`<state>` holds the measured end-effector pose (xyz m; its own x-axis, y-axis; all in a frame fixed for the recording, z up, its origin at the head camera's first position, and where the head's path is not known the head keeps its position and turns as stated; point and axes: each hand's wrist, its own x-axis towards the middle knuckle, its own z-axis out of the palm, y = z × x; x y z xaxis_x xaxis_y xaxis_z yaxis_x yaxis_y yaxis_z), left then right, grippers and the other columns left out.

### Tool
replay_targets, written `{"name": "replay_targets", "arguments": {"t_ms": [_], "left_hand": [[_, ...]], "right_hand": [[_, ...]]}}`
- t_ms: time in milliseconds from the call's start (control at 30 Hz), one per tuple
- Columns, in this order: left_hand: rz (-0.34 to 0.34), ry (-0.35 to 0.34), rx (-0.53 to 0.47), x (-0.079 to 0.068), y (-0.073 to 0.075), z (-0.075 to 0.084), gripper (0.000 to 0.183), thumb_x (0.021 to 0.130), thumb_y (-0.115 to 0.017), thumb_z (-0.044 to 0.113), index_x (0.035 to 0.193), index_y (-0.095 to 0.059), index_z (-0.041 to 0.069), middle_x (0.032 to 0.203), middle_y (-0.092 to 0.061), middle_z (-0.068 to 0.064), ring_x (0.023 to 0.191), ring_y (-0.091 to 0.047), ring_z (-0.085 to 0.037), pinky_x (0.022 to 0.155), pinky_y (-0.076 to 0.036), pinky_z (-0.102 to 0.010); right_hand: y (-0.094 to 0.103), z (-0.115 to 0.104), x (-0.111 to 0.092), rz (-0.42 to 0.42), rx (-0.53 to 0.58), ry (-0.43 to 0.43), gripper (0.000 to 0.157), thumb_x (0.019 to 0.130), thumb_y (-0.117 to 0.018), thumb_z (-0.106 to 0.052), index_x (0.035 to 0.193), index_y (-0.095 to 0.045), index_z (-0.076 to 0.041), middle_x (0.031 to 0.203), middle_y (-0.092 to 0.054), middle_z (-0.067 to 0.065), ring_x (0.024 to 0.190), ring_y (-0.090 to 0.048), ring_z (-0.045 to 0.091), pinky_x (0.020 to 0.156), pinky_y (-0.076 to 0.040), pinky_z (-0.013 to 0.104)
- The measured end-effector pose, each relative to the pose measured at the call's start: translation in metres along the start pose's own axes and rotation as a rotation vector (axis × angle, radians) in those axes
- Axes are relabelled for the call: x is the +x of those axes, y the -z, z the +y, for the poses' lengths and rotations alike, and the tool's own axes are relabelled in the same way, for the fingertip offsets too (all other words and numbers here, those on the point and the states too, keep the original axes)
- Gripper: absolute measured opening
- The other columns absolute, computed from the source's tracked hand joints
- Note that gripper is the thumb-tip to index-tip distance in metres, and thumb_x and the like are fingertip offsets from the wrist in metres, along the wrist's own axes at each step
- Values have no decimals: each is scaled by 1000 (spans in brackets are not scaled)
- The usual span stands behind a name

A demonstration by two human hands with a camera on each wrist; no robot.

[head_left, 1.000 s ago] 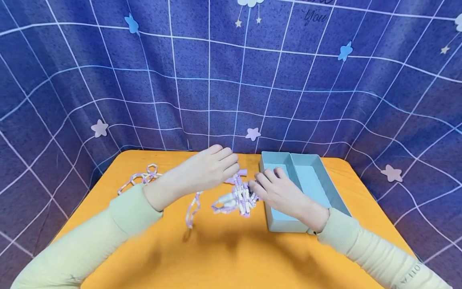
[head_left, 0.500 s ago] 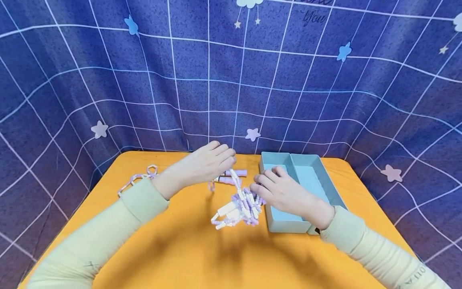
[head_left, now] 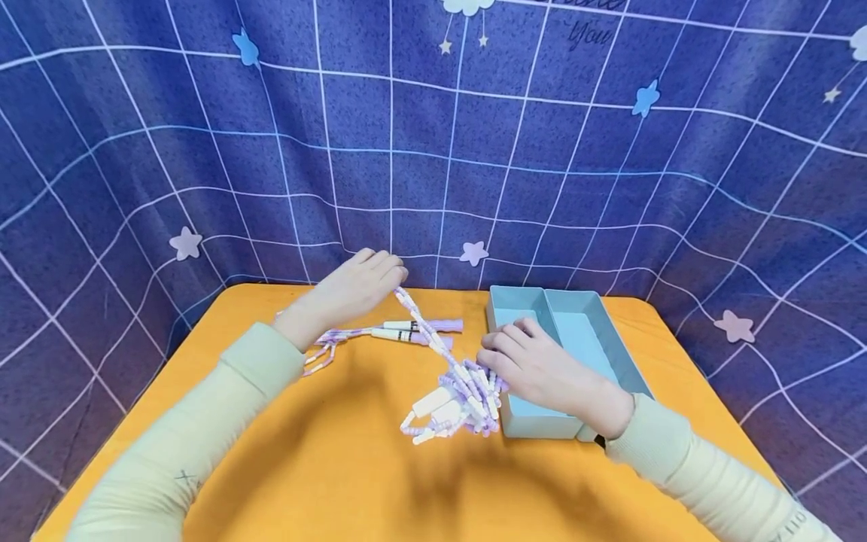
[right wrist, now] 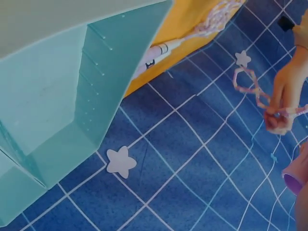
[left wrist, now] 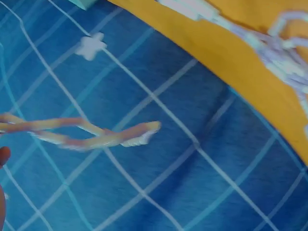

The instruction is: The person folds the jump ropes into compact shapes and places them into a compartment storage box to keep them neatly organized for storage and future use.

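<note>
Curtain [head_left: 433, 181]: "You" in dark script (word above it cropped); left sleeve [head_left: 196, 421]: X-shaped mark; right sleeve [head_left: 711, 455]: lettering, not clearly legible.

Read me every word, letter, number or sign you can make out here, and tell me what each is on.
"You": on the blue curtain.
Above that: another word, cut off by the picture's edge, unreadable.
"X"-like mark: on the left sleeve.
Right sleeve: lettering, too blurred to read.
White-and-purple handles on the orange table: dark markings, too small to read.
Held beaded rope: nothing legible.
</note>
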<state>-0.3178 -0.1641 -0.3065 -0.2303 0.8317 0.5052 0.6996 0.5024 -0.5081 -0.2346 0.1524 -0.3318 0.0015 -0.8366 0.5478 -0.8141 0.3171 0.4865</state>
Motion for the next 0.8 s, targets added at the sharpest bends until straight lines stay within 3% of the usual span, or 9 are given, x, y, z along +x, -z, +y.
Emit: {"name": "replay_targets", "arguments": {"t_ms": [267,533,800], "left_hand": [[-8,81,21,-17,-11,-11,21,95,-34,13,100,-51,2,100,-53,-12,90,-50,-28,76,-39,-37],[-29,140,41,-31,-24,-12,22,94,-30,11,97,-50,2,95,-51,-12,87,-48,-29,76,-39,-38],[-108,168,-7,-35,-39,8,16,92,-34,9,95,-48,2,90,-45,-10,80,-43,-27,71,-36,-36]], "right_hand": [[1,1,-7,-56,33,-20,23,102,-30,-13,107,-52,-8,100,-56,6,93,-53,22,79,-40,38],[1,2,-4,49,84,-9,19,102,-37,-21,104,-50,-8,99,-55,6,90,-53,23,79,-40,38],[4,3,5,161,119,-24,20,101,-38,-19,104,-51,-4,96,-56,9,86,-52,24,76,-40,39]]}}
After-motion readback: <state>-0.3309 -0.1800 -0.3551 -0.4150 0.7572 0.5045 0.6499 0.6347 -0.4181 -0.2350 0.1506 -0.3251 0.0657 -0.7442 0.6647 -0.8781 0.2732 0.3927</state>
